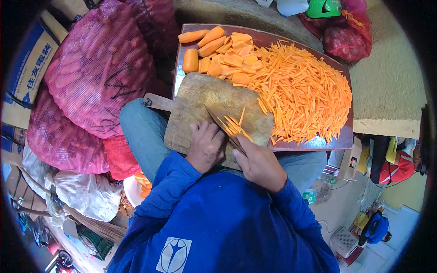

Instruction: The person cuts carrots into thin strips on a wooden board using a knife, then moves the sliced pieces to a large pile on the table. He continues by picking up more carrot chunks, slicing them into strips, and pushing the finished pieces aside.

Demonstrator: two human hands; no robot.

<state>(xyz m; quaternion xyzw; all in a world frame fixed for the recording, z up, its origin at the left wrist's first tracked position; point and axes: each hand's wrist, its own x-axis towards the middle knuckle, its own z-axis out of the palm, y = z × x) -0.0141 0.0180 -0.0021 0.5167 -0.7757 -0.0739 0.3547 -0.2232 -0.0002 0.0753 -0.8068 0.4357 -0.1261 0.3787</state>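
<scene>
Carrot strips lie along the blade of a knife gripped in a person's right hand over a worn wooden cutting board. The left hand is curled on the board just beside the blade; whether it holds anything cannot be told. Beyond the board, a large heap of shredded carrot covers the right side of the dark counter, touching a pile of carrot slices. Whole peeled carrots sit at the far left corner, near bulging pink mesh sacks.
</scene>
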